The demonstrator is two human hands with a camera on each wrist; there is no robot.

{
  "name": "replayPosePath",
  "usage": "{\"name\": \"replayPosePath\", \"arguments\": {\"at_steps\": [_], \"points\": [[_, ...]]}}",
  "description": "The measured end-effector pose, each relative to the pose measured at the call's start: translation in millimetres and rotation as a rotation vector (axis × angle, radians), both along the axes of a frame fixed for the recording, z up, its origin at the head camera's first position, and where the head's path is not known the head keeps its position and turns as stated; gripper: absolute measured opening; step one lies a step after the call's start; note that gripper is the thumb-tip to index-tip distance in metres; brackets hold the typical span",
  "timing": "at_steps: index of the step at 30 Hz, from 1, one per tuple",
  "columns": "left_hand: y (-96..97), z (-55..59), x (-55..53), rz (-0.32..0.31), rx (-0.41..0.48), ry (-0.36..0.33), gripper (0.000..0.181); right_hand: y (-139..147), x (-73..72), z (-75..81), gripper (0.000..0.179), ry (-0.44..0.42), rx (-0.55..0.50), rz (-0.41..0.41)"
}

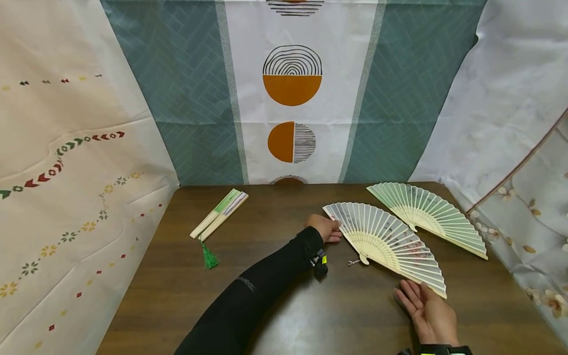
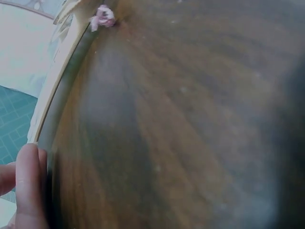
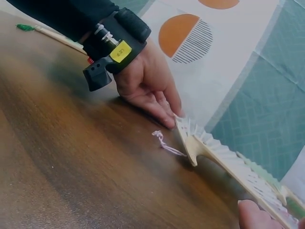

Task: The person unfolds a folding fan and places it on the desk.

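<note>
A white folding fan with pale ribs is spread out over the brown table, a small pinkish cord at its pivot. At its left end, my left hand pinches the outer rib between thumb and fingers. My right hand, palm turned up, holds the near right end with the thumb at the edge; in the right wrist view, fingertips show on the rib's near side. The left wrist view shows only some fingers at the rib's end.
A green fan lies spread out behind the white one, at the right. Two folded fans, one with a green tassel, lie at the table's left. Patterned cloths hang behind and along both sides of the table.
</note>
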State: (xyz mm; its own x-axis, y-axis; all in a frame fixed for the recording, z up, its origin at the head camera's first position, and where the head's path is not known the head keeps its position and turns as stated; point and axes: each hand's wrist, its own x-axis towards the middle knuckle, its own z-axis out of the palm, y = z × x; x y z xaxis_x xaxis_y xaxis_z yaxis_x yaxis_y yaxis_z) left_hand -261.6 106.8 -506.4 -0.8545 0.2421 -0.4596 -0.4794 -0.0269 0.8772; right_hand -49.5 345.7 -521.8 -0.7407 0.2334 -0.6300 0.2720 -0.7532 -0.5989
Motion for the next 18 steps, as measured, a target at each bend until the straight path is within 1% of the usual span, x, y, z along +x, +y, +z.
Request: {"name": "replayPosePath", "arguments": {"at_steps": [4, 9, 12, 14, 15, 17, 18], "points": [[-1.7, 2.1, -0.8, -0.021, 0.028, 0.007, 0.027, 1, -1.2, 4.1, 0.070, -0.002, -0.012, -0.029], [-2.6, 3.1, -0.1, -0.026, 0.016, 0.000, 0.025, 0, 4.1, 4.9, 0.068, 0.002, -0.023, -0.030], [-5.5, 2.0, 1.3, -0.038, -0.001, 0.007, 0.025, -1, 8.4, 3.8, 0.057, 0.005, -0.034, -0.030], [-9.0, 1.0, 2.4, -0.052, -0.010, 0.022, 0.025, -1, 11.3, 3.6, 0.046, 0.002, -0.040, -0.039], [-11.4, 0.6, 3.1, -0.062, -0.008, 0.034, 0.026, -1, 12.6, 4.1, 0.044, -0.002, -0.046, -0.045], [-16.7, 1.3, 3.5, -0.073, -0.016, 0.057, 0.025, -1, 14.2, 4.7, 0.046, -0.005, -0.048, -0.044], [-19.9, 1.2, 3.8, -0.077, -0.013, 0.071, 0.026, -2, 14.3, 5.4, 0.050, -0.010, -0.040, -0.042]]}}
